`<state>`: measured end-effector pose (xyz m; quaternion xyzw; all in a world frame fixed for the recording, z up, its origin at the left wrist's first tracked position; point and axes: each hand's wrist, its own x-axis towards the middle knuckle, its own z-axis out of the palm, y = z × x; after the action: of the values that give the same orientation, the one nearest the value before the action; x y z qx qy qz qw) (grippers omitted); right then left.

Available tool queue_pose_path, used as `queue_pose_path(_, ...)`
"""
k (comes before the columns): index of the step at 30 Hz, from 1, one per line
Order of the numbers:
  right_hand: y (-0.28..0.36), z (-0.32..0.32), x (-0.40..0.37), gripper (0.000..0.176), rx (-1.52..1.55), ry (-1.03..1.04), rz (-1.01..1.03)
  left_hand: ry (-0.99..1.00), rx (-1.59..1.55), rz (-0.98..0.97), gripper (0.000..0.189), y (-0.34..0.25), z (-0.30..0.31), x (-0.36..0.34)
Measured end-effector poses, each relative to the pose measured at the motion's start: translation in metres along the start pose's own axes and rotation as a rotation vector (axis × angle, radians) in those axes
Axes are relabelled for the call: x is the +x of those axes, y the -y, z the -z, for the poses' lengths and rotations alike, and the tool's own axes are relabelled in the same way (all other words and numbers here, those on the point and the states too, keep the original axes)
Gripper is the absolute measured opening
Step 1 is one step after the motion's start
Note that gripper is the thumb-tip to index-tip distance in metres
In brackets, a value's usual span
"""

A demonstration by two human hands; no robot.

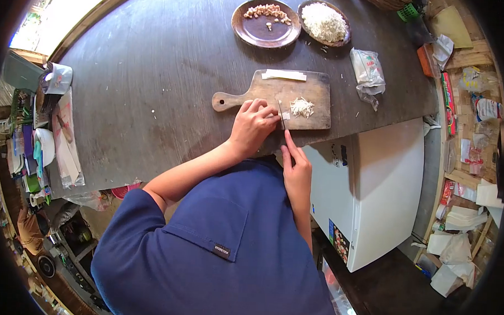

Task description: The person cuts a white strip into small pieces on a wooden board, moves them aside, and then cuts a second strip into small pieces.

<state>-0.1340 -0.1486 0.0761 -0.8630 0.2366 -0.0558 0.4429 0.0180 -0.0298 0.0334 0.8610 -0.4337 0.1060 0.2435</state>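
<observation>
A wooden cutting board (pixel 265 94) lies on the dark round table (pixel 155 71). My left hand (pixel 252 126) rests on the board with curled fingers, pinning a small white piece (pixel 286 116) against it. My right hand (pixel 296 169) grips a knife (pixel 281 113), index finger stretched along its back, the blade standing on the board right beside my left fingertips. A small heap of white shreds (pixel 302 107) lies just right of the blade. A long white strip (pixel 285 75) sits at the board's far edge.
Beyond the board stand a brown plate (pixel 266 33) with chopped brownish bits and a dish (pixel 324 21) of white shreds. A plastic bag (pixel 368 70) lies to the right. A white appliance (pixel 373 189) stands under the table's edge. Cluttered shelves line both sides.
</observation>
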Motion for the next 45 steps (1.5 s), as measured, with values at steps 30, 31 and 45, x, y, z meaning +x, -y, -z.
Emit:
queue_pose_path(30,-0.008,-0.005,-0.008,0.045,0.028,-0.036,-0.008,-0.054,-0.061,0.059,0.018,0.0,-0.001,-0.002)
queue_pose_path(31,-0.008,-0.007,0.0,0.045,0.054,-0.017,-0.039,-0.069,-0.06,0.053,0.016,0.001,-0.001,-0.001)
queue_pose_path(45,-0.007,-0.013,0.0,0.044,0.07,-0.08,0.013,-0.06,-0.077,0.035,0.016,0.005,0.0,-0.003)
